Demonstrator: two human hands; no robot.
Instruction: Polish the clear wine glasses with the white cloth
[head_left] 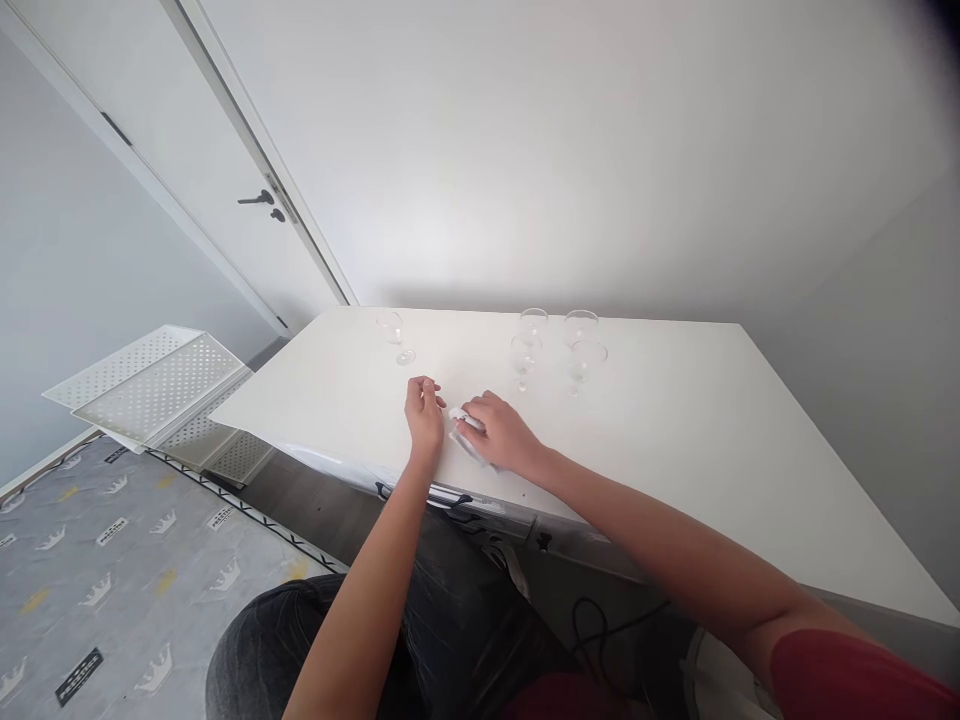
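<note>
Both my hands rest near the front edge of a white table [675, 450]. My left hand [424, 412] has its fingers curled, the tips close to a small white cloth [459, 415]. My right hand [499, 432] is closed over that cloth and what looks like a clear glass lying on its side [472, 447]. Farther back stand several clear stemmed glasses: one alone [394, 332] at the back left, and a close group [559, 350] at the back middle.
A white wall rises right behind the table. A white door with a dark handle [259, 198] is at the left. A white perforated metal shelf [157, 385] stands left of the table above a patterned grey floor. Dark cables [592, 620] hang under the table's front edge.
</note>
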